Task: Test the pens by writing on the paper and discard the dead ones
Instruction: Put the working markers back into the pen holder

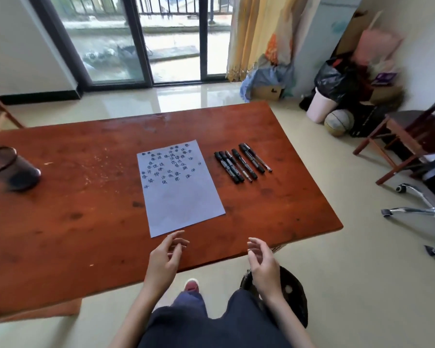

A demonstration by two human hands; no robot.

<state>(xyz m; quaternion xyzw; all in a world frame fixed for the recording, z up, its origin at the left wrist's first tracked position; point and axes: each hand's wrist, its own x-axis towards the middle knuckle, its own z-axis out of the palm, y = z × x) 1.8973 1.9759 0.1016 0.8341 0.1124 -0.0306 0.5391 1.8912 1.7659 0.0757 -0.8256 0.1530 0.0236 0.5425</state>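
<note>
Now both hands are raised over the near edge of the wooden table point(60, 222), and both are empty. The left hand point(165, 259) is just near the bottom corner of the paper point(178, 192) and does not touch it; its palm is turned to the right, the fingers are loosely curled and a little spread, and the thumb points toward the far side. The right hand point(261, 262) is to the right of it, near the table's edge, with its palm turned to the left, so the two palms face each other with a gap between them. Its fingers are also relaxed and half bent, gripping nothing. Both forearms come up from the bottom of the view, on each side of the person's dark trousers point(211, 322). The paper lies in the middle of the table, its long side running from near to far, and the far half carries many handwritten dark marks, while the near half is blank. The pens point(242, 163) lie in a row on the table just to the right of the paper, close side by side; they are black, all are slanted the same way, and they are well apart from both hands. A dark mesh bin point(8, 169) lies on its side at the left edge of the table. On the floor under the right forearm a dark round stool point(294, 297) is partly seen.
</note>
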